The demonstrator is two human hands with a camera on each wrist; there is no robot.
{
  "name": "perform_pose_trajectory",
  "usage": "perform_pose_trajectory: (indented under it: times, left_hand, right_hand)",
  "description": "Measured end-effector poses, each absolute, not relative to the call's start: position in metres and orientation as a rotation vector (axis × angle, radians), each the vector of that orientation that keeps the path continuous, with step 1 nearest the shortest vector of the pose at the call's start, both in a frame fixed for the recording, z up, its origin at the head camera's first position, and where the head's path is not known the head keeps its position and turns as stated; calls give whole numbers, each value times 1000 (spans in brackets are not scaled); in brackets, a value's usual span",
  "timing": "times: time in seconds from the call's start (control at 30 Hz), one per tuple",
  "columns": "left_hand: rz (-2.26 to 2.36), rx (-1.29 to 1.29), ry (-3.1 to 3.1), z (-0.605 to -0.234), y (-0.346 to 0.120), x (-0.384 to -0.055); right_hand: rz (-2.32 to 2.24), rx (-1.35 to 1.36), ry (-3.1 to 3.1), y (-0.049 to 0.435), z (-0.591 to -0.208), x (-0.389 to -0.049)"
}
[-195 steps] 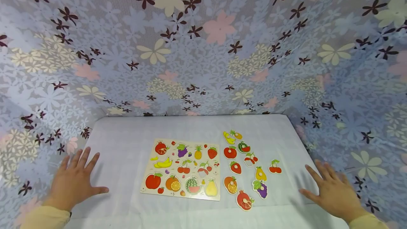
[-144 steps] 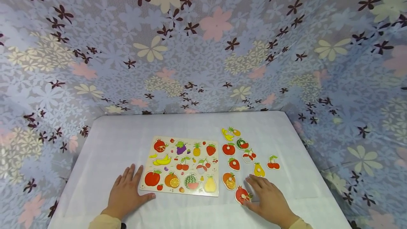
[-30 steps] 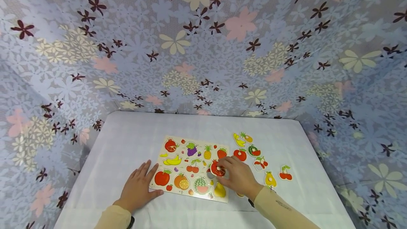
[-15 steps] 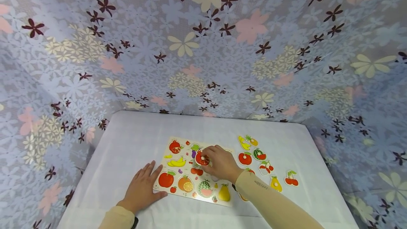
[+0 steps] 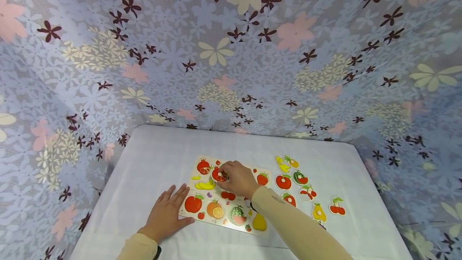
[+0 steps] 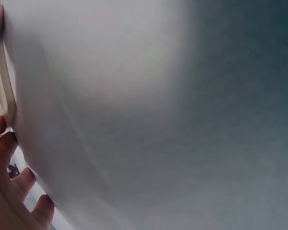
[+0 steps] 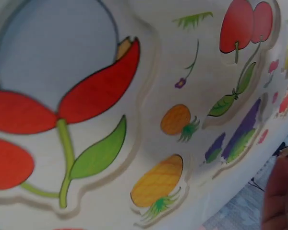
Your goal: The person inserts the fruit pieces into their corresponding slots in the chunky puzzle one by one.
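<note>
In the head view my right hand (image 5: 238, 179) pinches the pomegranate puzzle piece (image 5: 218, 175) above the fruit puzzle board (image 5: 231, 211). The piece is just right of the board's pomegranate recess (image 5: 203, 167), and the hand and forearm hide the board's upper middle. My left hand (image 5: 166, 215) lies with fingers spread and straight at the board's lower left corner. In the left wrist view its fingers (image 6: 23, 184) show near the board's edge (image 6: 4, 72). The right wrist view has the pineapple recess (image 7: 158, 182) close up, with part of the right hand (image 7: 278, 196) at the edge.
Right of the board lie loose knobbed pieces: bananas (image 5: 282, 164), pineapple (image 5: 291, 162), apple (image 5: 283, 182), watermelon (image 5: 300, 177), strawberry (image 5: 288, 200), pear (image 5: 319, 212), cherries (image 5: 337, 207) and others. Flowered cloth (image 5: 216, 91) hangs behind and beside the white-covered table (image 5: 159, 147).
My right hand took the pomegranate piece from right of the board and carried it left across the board. My left hand moved in from the left to the board's corner. The head view shifted.
</note>
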State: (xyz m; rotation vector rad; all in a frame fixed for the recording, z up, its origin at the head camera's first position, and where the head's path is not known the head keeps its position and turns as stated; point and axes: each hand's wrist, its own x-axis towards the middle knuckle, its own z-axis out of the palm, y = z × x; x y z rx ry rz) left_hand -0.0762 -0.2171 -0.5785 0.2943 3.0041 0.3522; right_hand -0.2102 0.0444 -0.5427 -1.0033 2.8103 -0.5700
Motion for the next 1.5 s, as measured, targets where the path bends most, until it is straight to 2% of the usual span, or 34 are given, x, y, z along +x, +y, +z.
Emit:
perform_pose_trajectory:
  times: [0.53, 1.5]
  left_hand:
    - [332, 351, 3017, -584, -217, -79]
    - [285, 326, 3011, -583, -223, -76]
  right_hand:
    - [-557, -1088, 2768, 17, -563, -240]
    - [-525, -1042, 2831, -15, -584, -251]
